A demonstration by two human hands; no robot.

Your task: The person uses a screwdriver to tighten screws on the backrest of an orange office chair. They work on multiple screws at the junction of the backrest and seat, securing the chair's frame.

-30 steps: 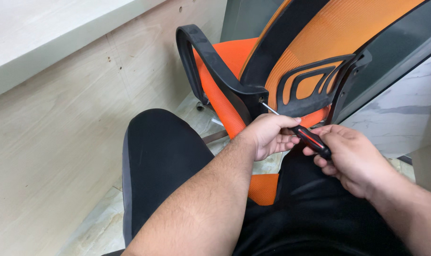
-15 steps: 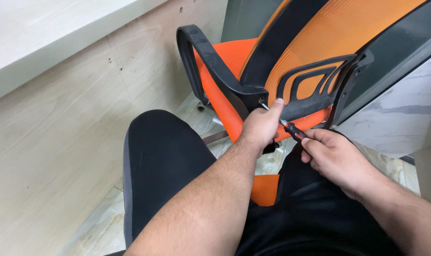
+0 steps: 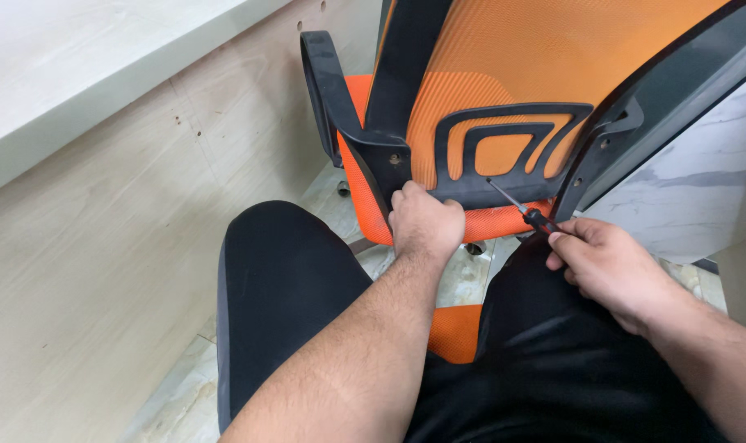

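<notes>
An orange mesh office chair (image 3: 504, 57) with a black frame stands close in front of me, its back turned towards me. My left hand (image 3: 424, 221) grips the lower edge of the black lumbar bracket (image 3: 512, 139), near the base of the black armrest (image 3: 332, 90). My right hand (image 3: 606, 262) holds a screwdriver (image 3: 527, 211) with a red and black handle. Its thin shaft points up and left, and the tip touches the lower part of the bracket. My knees in black trousers (image 3: 282, 287) fill the foreground.
A light wooden panel (image 3: 102, 246) under a pale desk top (image 3: 77, 66) runs along the left. A grey-edged white marbled panel (image 3: 684, 172) stands at the right. The floor is pale tile (image 3: 184, 402). A chair castor (image 3: 342, 189) shows beneath the seat.
My left hand let go of the screwdriver shaft and moved left onto the bracket's lower edge. My right hand drew back to the right with the screwdriver. The view tilted closer to the chair back.
</notes>
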